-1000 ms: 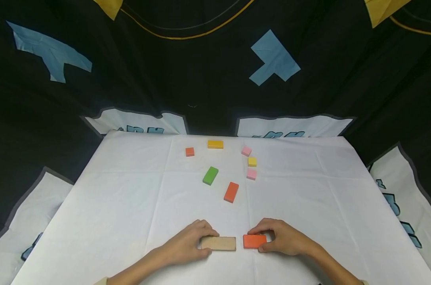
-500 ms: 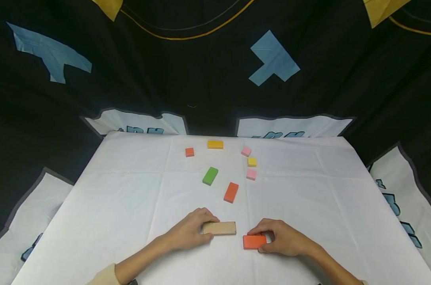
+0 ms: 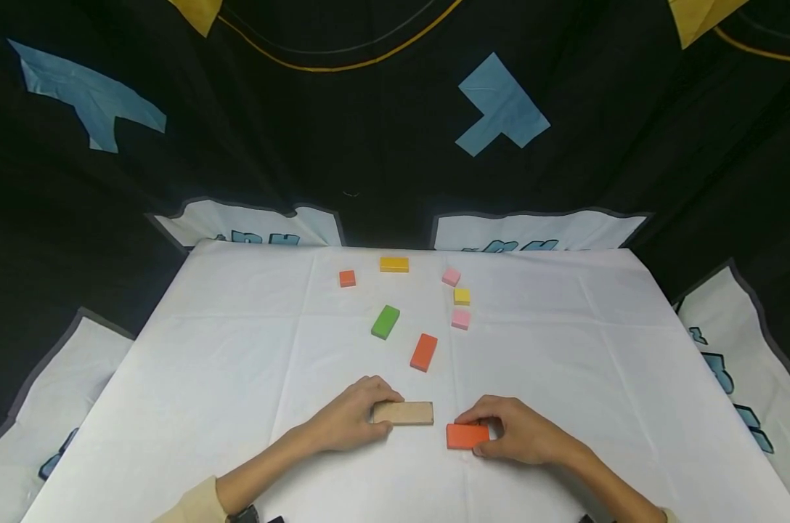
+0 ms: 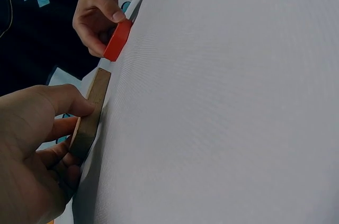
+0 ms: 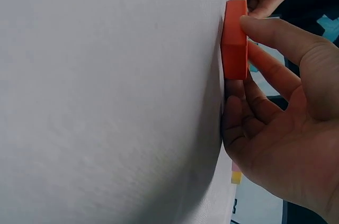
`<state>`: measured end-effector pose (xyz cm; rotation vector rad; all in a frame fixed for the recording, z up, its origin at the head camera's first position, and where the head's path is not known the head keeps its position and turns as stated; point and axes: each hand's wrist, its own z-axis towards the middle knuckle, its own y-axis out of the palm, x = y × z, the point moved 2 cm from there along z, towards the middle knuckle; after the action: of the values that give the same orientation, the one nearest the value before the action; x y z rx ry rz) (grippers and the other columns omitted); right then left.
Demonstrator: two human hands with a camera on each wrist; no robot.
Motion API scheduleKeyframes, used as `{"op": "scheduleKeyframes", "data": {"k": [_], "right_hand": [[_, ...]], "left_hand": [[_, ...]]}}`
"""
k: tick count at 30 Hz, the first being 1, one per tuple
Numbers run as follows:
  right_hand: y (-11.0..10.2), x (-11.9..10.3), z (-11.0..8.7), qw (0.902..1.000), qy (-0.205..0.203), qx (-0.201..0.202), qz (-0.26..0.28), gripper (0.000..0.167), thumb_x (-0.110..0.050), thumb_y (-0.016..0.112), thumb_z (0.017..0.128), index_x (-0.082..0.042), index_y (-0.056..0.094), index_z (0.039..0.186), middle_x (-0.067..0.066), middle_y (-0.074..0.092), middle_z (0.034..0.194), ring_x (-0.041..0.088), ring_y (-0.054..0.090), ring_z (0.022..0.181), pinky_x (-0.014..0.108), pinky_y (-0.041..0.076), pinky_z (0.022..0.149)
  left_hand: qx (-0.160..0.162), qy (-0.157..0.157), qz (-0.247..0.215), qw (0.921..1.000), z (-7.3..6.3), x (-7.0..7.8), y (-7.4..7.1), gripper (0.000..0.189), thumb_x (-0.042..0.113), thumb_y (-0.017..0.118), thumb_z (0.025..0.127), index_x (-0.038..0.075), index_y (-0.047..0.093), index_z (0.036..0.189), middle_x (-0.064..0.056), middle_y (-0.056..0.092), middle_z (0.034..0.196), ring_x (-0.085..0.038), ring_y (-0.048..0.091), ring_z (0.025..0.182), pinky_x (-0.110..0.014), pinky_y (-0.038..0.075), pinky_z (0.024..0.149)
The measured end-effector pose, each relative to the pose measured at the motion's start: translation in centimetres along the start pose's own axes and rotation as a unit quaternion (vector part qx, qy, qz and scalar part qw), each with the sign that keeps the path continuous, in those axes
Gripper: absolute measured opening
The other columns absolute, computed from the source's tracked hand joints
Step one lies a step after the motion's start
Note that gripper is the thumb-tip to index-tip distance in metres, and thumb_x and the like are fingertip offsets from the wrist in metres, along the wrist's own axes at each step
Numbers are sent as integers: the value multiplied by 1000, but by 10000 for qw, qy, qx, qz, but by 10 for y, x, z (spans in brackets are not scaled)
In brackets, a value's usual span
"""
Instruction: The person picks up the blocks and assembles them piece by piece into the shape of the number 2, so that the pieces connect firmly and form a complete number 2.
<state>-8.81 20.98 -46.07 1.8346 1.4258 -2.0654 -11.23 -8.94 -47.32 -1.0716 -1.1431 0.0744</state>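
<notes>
My left hand (image 3: pixel 352 418) pinches the left end of a plain wooden block (image 3: pixel 408 413) between thumb and fingers. In the left wrist view the thumb lies on the near face of that wooden block (image 4: pixel 94 110). To its right, my right hand (image 3: pixel 519 430) pinches a red-orange block (image 3: pixel 465 436) by its right end. The right wrist view shows the thumb against the red-orange block (image 5: pixel 234 38), low at the white cloth. The two blocks are apart, with a small gap between them, and the wooden one sits slightly farther from me.
Beyond the hands lie another red-orange block (image 3: pixel 424 353), a green block (image 3: pixel 385 322), an orange-yellow block (image 3: pixel 394 264) and a small red cube (image 3: pixel 347 278). Two pink cubes (image 3: pixel 461 319) and a yellow cube (image 3: pixel 462 296) stand farther right on the white-covered table (image 3: pixel 205 378).
My left hand has moved the wooden block away from me, up past the level of the red-orange block. The right hand stays nearly in place with its block.
</notes>
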Motion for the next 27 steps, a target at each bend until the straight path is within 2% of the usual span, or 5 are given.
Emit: {"op": "scheduleKeyframes", "data": {"k": [12,17,27], "right_hand": [[-8,2,16,9990,288,131,-323,36,-16,79,86,-23,72,120,-14,64,107,12,53,92,26,48,80],[-10,4,22,9987,180,208,-421,35,-15,78,86,-20,71,121,-12,63,107,13,52,89,26,47,76],[-8,2,31,9988,146,183,-425,36,-13,78,86,-18,71,121,-11,64,109,12,53,92,26,47,80]], "left_hand": [[-22,-34,-109,9999,-1,-1,1,31,13,71,88,15,71,119,13,59,110,-7,50,99,-28,46,85],[-33,-53,-105,9999,0,0,1,31,14,71,87,15,71,118,14,59,110,-7,49,98,-28,46,85],[-38,-81,-73,9999,0,1,0,32,14,71,87,15,70,119,13,59,109,-7,49,99,-28,46,85]]}}
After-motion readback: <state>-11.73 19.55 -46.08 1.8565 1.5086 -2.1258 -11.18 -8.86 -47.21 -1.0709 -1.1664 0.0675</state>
